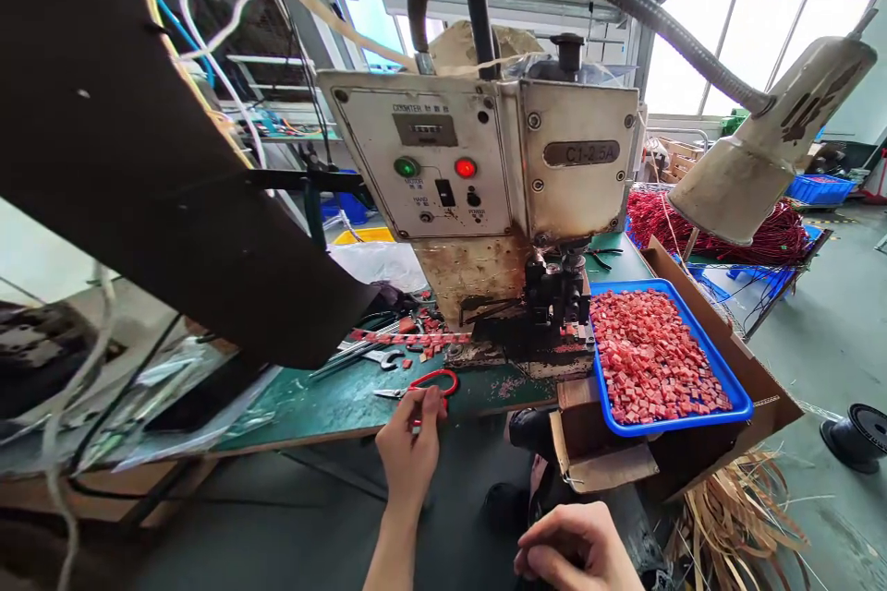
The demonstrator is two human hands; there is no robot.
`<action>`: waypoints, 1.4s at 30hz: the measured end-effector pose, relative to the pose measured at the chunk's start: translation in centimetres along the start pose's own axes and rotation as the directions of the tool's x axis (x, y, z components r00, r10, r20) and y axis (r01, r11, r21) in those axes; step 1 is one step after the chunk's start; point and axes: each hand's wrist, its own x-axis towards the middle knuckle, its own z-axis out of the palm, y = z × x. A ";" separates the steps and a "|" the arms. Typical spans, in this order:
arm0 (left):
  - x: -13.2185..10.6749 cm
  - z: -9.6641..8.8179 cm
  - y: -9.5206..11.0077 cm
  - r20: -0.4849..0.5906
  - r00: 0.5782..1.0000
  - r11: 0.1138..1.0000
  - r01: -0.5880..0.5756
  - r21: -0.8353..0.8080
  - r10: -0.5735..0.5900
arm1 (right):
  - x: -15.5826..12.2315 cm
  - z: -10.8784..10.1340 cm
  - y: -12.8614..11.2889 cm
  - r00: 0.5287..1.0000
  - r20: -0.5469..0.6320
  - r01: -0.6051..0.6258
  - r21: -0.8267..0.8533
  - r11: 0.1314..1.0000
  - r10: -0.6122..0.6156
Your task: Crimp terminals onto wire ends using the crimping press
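Blue tray (675, 428): just right of the machine (568, 157) in the head view, heaped with small red pieces (655, 355).
Pieces done: many lie loose in the tray, so a good share looks finished; the total cannot be told, as the counter (425, 129) is too small to read.
Strip left: a red strip (394, 338) lies left of the machine, leading to its base, and seems not yet parted into pieces.
Red scraps (433, 342): scattered just left of the machine's base, beside a wrench (386, 357).
Scissors (443, 374): on the table edge, in front of the machine and to its left.
Left hand (410, 434): thumb and forefinger drawn together at the scissors' handles; whether they grip cannot be told.
Right hand (582, 545): in front of the machine, nearest the viewer, fingers loosely curled; nothing shows in it, though a small thing could be hidden.
Cardboard box (613, 469): right of the machine's front, beside the tray, flap open; its inside is too dark to read.
Blue crate (821, 191): far to the right of the machine, reddish contents unclear.
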 end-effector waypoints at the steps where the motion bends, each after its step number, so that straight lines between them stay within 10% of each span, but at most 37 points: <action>1: 0.0 0.2 0.0 0.014 1.000 1.000 -0.015 0.003 0.015 | 0.2 -0.3 -0.9 0.997 -0.064 0.042 0.024 0.999 -0.040; 7: -0.6 1.5 -0.3 0.111 0.985 0.989 -0.138 0.049 0.132 | 2.7 -6.1 -7.4 0.823 -0.548 0.361 0.296 0.884 -0.152; 14: -0.3 2.1 -0.3 0.206 0.957 0.966 -0.231 0.119 0.204 | 5.1 -10.8 -10.0 0.735 -0.669 0.467 0.386 0.796 -0.107; 24: 2.2 1.6 -1.2 0.209 0.962 0.951 -0.221 0.218 0.175 | 5.5 -10.3 -9.7 0.755 -0.640 0.458 0.362 0.812 -0.140; 32: 2.6 1.3 -0.9 0.238 0.960 0.955 -0.199 0.218 0.145 | 8.4 -10.1 -11.0 0.940 -0.319 0.156 0.078 0.985 -0.124; 42: 3.7 0.1 -2.6 0.141 0.964 0.886 -0.264 0.381 0.227 | 11.1 -10.7 -14.4 0.966 -0.222 0.123 -0.069 0.990 -0.135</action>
